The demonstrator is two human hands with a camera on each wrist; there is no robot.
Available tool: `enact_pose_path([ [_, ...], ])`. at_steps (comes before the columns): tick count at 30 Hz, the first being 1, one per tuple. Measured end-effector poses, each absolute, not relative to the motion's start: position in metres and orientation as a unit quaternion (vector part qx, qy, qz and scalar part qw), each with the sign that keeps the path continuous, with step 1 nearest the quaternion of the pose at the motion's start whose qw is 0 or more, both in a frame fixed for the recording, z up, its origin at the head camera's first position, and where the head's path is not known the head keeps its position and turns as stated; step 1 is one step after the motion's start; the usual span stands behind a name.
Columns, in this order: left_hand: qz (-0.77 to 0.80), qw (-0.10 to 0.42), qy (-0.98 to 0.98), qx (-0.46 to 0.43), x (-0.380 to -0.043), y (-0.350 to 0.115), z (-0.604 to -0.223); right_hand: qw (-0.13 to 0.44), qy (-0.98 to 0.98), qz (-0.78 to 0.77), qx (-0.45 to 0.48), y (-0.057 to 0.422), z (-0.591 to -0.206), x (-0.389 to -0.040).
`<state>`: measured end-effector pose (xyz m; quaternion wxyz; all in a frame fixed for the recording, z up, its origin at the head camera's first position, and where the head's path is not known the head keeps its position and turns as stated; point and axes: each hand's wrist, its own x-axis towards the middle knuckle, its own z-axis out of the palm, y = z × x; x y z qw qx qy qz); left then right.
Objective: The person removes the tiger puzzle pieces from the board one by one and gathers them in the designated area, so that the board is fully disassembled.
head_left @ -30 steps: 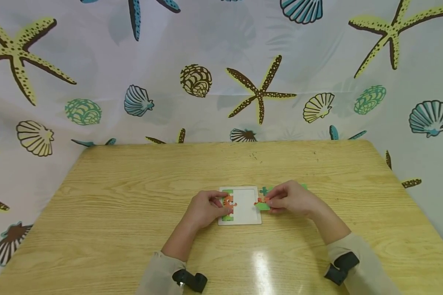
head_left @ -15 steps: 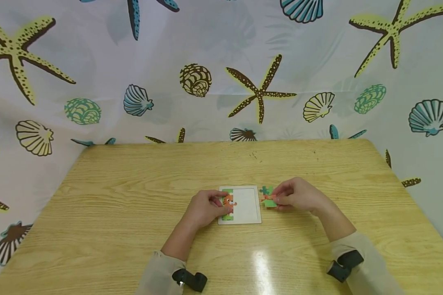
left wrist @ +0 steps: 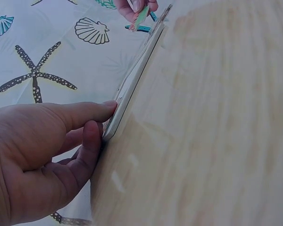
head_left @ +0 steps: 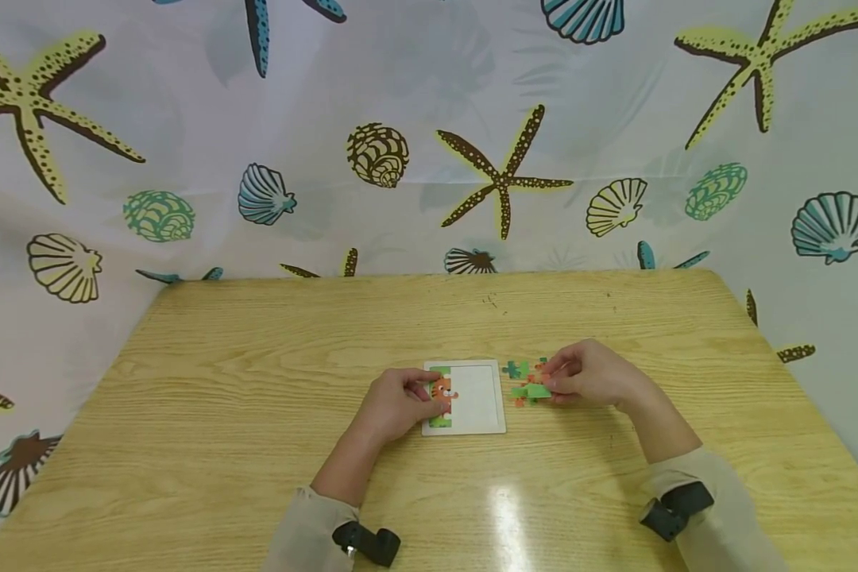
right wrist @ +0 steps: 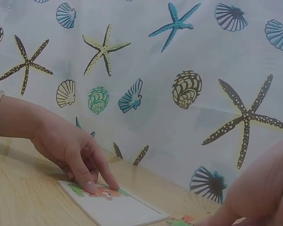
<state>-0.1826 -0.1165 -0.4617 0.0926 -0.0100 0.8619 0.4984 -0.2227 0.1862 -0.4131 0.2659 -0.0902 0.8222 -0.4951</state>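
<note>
A white square puzzle board (head_left: pixel 476 405) lies flat on the table. Along its left side sit fitted jigsaw pieces (head_left: pixel 442 389) printed with an orange tiger on green; the rest of its inside is bare white. My left hand (head_left: pixel 398 403) holds that left edge, thumb and index finger resting on the pieces and the other fingers curled beside the edge. To the right of the board, my right hand (head_left: pixel 595 375) pinches a green and orange jigsaw piece (head_left: pixel 539 391), tilted. Loose jigsaw pieces (head_left: pixel 515 369) lie beneath and beside it, partly hidden by the fingers.
The wooden table (head_left: pixel 257 373) extends around the board on all sides. Behind it hangs a white cloth (head_left: pixel 415 222) with starfish and shell prints. A black camera mount (head_left: pixel 368 544) sits on each sleeved wrist.
My right hand has drawn away from the board to the right with the jigsaw piece, uncovering more loose pieces. The left hand and the board stay in place.
</note>
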Motion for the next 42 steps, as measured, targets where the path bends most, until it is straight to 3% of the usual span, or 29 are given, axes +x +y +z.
enact_pose_path([
  [42,0.502,0.09,0.86,-0.005,-0.183,-0.117,-0.463,0.241,0.85,-0.463,-0.065,0.229,-0.405,-0.232],
])
